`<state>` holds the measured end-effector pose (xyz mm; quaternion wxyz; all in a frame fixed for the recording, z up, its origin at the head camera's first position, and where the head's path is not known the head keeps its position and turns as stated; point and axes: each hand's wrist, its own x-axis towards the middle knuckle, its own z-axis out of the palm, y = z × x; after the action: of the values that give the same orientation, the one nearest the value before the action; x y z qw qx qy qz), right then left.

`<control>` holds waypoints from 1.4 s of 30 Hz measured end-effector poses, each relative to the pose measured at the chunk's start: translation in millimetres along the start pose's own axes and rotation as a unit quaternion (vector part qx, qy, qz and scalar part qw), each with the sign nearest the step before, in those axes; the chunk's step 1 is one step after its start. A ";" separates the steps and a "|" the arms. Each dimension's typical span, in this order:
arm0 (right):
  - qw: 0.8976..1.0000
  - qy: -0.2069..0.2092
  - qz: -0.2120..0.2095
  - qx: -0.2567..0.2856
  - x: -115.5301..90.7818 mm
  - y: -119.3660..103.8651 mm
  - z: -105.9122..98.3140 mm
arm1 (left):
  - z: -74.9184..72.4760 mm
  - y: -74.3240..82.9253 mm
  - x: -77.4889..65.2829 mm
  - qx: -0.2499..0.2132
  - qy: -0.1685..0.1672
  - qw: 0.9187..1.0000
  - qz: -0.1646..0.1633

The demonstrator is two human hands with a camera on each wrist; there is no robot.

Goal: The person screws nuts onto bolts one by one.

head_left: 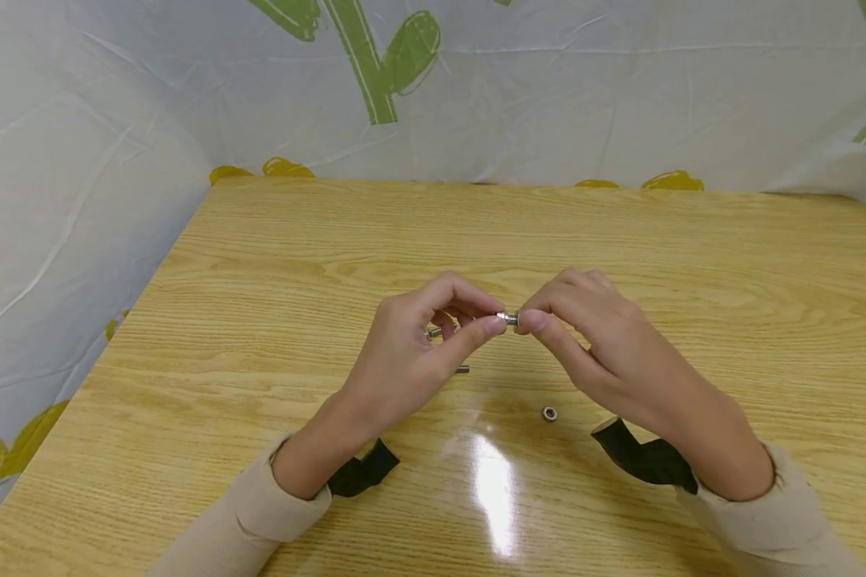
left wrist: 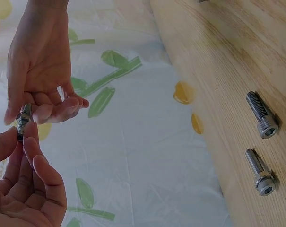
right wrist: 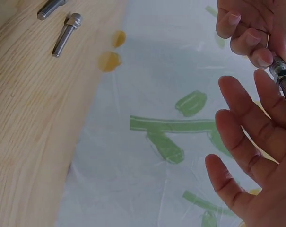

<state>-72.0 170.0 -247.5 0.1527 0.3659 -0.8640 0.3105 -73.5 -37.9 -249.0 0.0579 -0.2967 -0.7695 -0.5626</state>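
Note:
Above the table, a silver bolt (left wrist: 21,130) is held between both hands, with a nut (left wrist: 23,116) around its threads. My left hand (head_left: 411,344) pinches the bolt's head end between thumb and fingertips. At the threaded end, my right hand (head_left: 595,336) pinches the nut between thumb and index finger; its other fingers (right wrist: 235,92) are spread in the right wrist view. Fingertips partly cover bolt and nut. Two more socket-head bolts lie on the table: a bare one (left wrist: 258,113) and one with a nut near its head (left wrist: 261,175). My left hand partly hides them in the head view.
A loose nut (head_left: 549,413) lies on the wooden table (head_left: 296,240), near the right wrist. Black wrist mounts (head_left: 645,457) stick out from the beige sleeves (head_left: 252,513). A pale sheet (head_left: 548,96) with green and yellow plant shapes hangs behind and left of the table.

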 end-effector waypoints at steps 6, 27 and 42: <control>1.000 -0.004 0.030 0.004 -3.3 3.8 1.0 | 0.0 0.1 0.1 0.008 -0.001 1.000 -0.001; 0.996 0.051 -0.065 0.020 -2.8 11.9 5.3 | -0.1 1.4 0.4 0.015 -0.001 1.000 -0.013; 1.000 0.016 -0.016 0.005 0.6 0.5 1.1 | 0.5 1.5 0.2 0.009 -0.005 1.000 -0.018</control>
<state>-72.9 169.2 -248.2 0.1697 0.3753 -0.8537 0.3186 -72.8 -37.1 -247.8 0.0468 -0.2847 -0.7800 -0.5553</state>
